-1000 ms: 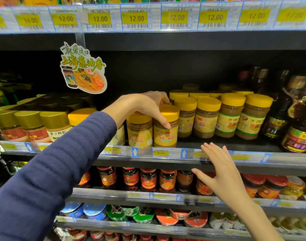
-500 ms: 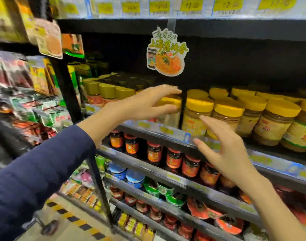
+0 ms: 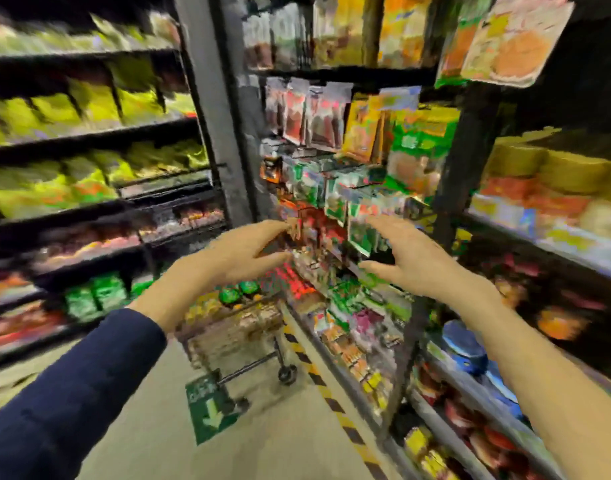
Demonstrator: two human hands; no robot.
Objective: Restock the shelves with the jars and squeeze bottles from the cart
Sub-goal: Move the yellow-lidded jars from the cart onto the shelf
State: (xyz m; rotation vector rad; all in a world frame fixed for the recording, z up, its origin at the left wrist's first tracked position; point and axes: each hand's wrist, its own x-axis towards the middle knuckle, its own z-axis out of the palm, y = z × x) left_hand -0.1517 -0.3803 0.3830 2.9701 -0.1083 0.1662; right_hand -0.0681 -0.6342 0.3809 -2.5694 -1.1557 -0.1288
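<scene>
Your left hand (image 3: pixel 234 258) and right hand (image 3: pixel 411 261) are both empty, fingers loosely spread. Cart (image 3: pixel 234 327) sits at 6 o'clock below them. Reach down and grip stock by the body, not the lid.

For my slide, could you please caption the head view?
Left hand and right hand, open and empty, held out; cart ahead in aisle.

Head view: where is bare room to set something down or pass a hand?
Bare floor lies between the left shelves and the striped line, around the cart and green arrow sticker. Left shelves, right shelves and cart look packed, though blurred.
</scene>
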